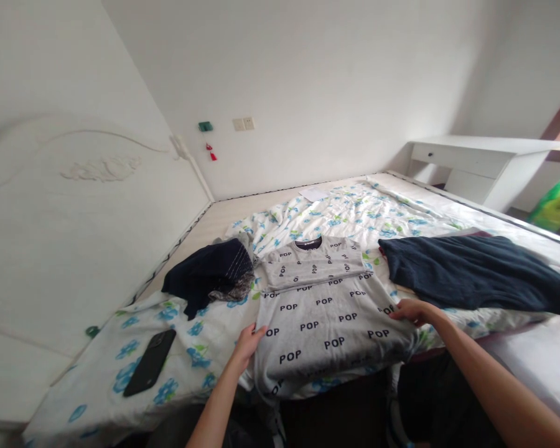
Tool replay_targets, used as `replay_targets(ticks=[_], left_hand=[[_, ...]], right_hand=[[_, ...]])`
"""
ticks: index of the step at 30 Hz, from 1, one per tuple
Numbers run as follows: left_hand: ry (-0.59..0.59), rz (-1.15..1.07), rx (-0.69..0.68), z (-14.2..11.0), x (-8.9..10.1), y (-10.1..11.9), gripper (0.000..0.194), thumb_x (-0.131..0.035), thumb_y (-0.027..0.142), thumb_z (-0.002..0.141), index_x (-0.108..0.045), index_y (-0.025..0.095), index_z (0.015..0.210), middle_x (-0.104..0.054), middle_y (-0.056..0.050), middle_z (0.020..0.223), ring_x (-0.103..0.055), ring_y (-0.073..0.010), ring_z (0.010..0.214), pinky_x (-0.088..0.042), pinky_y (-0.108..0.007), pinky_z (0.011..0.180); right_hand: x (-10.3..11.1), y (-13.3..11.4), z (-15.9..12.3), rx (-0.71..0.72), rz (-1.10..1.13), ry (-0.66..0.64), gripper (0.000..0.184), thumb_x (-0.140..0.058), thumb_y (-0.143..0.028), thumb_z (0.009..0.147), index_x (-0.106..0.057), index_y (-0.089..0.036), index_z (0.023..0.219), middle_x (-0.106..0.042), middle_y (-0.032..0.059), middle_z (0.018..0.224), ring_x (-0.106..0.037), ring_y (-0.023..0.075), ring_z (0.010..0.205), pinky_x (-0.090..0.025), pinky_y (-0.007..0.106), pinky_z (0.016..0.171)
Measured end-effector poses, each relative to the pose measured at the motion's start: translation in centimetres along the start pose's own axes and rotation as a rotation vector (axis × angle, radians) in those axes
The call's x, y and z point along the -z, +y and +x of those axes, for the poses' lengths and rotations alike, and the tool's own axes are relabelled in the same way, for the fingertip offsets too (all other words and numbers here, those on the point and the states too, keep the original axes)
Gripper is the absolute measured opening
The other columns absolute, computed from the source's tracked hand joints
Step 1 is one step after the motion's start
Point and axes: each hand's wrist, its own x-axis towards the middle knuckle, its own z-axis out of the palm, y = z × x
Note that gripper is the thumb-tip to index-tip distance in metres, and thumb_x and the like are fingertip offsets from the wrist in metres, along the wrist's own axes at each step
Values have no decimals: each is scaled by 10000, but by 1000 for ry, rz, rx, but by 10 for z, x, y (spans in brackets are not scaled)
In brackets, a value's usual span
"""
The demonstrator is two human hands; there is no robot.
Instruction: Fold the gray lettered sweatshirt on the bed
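Note:
A grey T-shirt (pixel 324 311) printed with POP lies front up on the bed, its collar pointing away from me and its lower end hanging at the near edge. Across its chest runs a horizontal fold. My left hand (pixel 249 344) pinches the shirt's left side, thumb on top of the cloth. On the opposite side, my right hand (pixel 414 311) grips the other edge at about the same height. The fingers under the fabric are partly hidden in both cases.
Dark crumpled clothes (pixel 210 274) lie to the left, with a black phone (pixel 150 363) nearer me. Dark blue garments (pixel 471 270) are laid flat at right. A floral sheet (pixel 336 211) covers much of the bed. Beyond stands a white desk (pixel 476 158); the headboard (pixel 74 236) rises at left.

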Motion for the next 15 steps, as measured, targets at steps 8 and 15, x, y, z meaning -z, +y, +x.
replay_targets(ticks=[8, 15], left_hand=[[-282, -68, 20, -41, 17, -20, 621, -985, 570, 596, -805, 212, 1071, -879, -156, 1203, -782, -419, 1286, -634, -497, 1104], [-435, 261, 251, -32, 45, -15, 588, -942, 500, 554, -721, 267, 1047, -782, -14, 820, -808, -340, 802, -667, -473, 785]], right_hand=[[4, 5, -18, -11, 31, -69, 349, -988, -386, 713, -755, -183, 876, -730, 39, 835, -680, 157, 674, -572, 234, 557], [25, 11, -17, -88, 0, -171, 356, -998, -324, 692, -693, -208, 836, -640, -7, 660, -633, 147, 571, -561, 234, 538]])
